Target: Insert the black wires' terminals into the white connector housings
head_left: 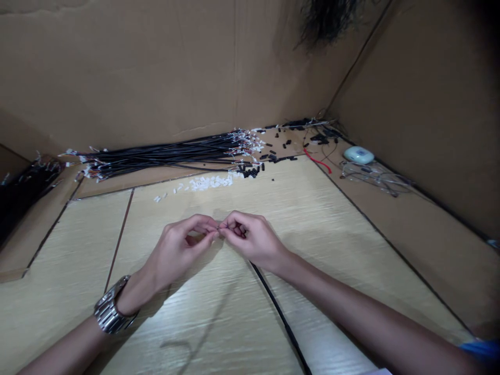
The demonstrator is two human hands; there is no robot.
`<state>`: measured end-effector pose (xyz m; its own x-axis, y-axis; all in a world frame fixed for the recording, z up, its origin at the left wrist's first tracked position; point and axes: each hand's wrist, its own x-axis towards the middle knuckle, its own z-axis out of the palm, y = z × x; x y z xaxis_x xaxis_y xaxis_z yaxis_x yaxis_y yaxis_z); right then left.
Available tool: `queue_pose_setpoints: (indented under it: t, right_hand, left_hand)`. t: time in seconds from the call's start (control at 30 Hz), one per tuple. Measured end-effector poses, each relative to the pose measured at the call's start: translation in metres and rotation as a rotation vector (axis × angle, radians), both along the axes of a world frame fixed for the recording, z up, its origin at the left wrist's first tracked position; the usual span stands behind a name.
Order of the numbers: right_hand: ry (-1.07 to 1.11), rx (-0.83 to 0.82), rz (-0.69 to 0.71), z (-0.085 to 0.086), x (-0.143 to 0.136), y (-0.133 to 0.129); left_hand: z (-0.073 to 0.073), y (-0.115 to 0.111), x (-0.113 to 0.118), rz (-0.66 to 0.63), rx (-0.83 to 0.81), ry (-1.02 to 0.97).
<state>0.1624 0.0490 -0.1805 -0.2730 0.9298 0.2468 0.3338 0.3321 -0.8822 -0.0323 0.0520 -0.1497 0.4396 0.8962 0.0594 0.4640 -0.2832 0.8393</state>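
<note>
Two pinches, nearly closed: left hand (180, 244) and right hand (253, 235) on thin wire (227, 226) mid-frame, black cable (276, 307) trailing lower centre. Seems mid-job; loose white bits (211, 182) upper middle look unused.

Left grip (185, 242) and right grip (253, 238) in close, facing pinches.

Over my feed I count one left hand (179, 242), one right hand (254, 237), one watch (112, 308), one separate black cable (278, 312), two cable bundles (164, 153), one red strip (317, 160), one pale oval case (358, 155); white pieces (211, 182), too many.
</note>
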Motion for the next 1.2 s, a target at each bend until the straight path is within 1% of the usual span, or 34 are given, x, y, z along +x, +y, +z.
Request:
queue_pose_setpoints:
  t: [0.17,0.27,0.37,0.57,0.63,0.83,1.07,1.13,1.2]
  right_hand:
    - [0.002,-0.022,0.012,-0.002,0.001,0.000]
    - [-0.005,-0.020,0.014,-0.002,0.001,-0.001]
    - [-0.015,-0.010,0.016,0.000,0.001,-0.001]
    - [-0.045,0.021,0.012,0.002,0.000,-0.001]
    - [-0.057,0.034,0.011,0.002,-0.001,-0.001]
    - [-0.088,0.068,0.006,-0.001,-0.002,0.000]
    - [-0.130,0.120,0.026,-0.001,-0.001,-0.001]
    - [-0.158,0.154,0.046,-0.001,0.000,-0.001]
    - [-0.198,0.197,0.074,-0.001,0.000,-0.002]
  left_hand:
    - [-0.001,0.001,-0.002,0.000,-0.012,-0.009]
    - [0.000,0.001,-0.001,-0.002,0.006,0.022]
    - [0.001,0.001,0.000,-0.028,0.078,0.075]
    - [0.003,0.000,-0.001,-0.116,0.334,0.221]
    - [0.003,-0.001,-0.002,-0.148,0.389,0.275]
    - [0.002,0.003,-0.004,-0.231,0.469,0.362]
    - [-0.004,0.014,-0.010,-0.297,0.605,0.414]
    - [-0.003,0.015,-0.011,-0.307,0.617,0.432]
    - [0.003,0.014,-0.009,-0.305,0.579,0.421]
